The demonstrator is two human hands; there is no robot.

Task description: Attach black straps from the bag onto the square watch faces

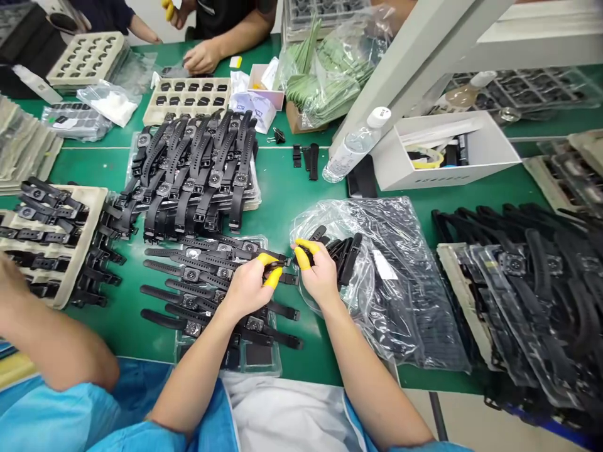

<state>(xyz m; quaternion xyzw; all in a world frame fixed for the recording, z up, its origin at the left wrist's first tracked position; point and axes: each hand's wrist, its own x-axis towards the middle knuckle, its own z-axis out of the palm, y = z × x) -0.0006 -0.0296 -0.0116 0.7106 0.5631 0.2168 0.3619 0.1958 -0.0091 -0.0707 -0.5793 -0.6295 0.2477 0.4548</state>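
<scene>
My left hand [249,284], with yellow finger covers on thumb and forefinger, pinches a black smartwatch part with a strap end [279,258] sticking out to the right. Close beside it, my right hand [319,271], wearing the same yellow covers, is closed on a small black piece, mostly hidden by the fingers. Under and left of my left hand, several black smartwatches [191,274] with straps spread out lie on a clear tray [276,364]. Loose black watch straps [348,257] lie just right of my right hand, on a clear plastic bag [400,282] packed with dark strips.
Stacked trays of watches [188,182] stand behind, with more at the left [97,220] and right [513,260]. A water bottle [351,147], a white box [447,172] and a slanting post [400,69] stand beyond. Co-workers' arms [214,53] reach in at the back and left.
</scene>
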